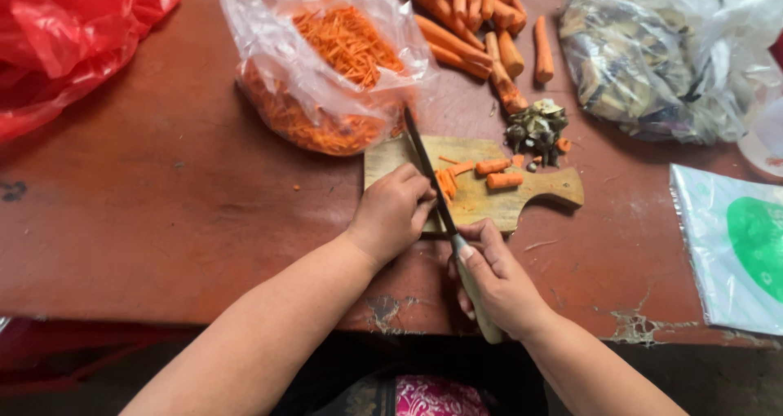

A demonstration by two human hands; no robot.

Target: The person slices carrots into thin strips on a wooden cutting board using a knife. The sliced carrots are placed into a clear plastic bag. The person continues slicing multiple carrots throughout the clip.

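Observation:
My right hand [499,281] grips the pale handle of a long dark-bladed knife [428,170], whose blade lies across a small wooden cutting board [538,189]. My left hand [393,210] rests on the board's near left part, fingers curled over carrot strips [446,181] right beside the blade. Two short carrot chunks [497,174] lie on the board to the right of the knife.
A clear bag of shredded carrot [330,65] stands behind the board. Whole peeled carrots [481,20] lie at the back, with a heap of trimmings [537,127] near them. A red plastic bag [73,33] is far left, clear bags [652,57] far right, a flat plastic packet [734,245] at right.

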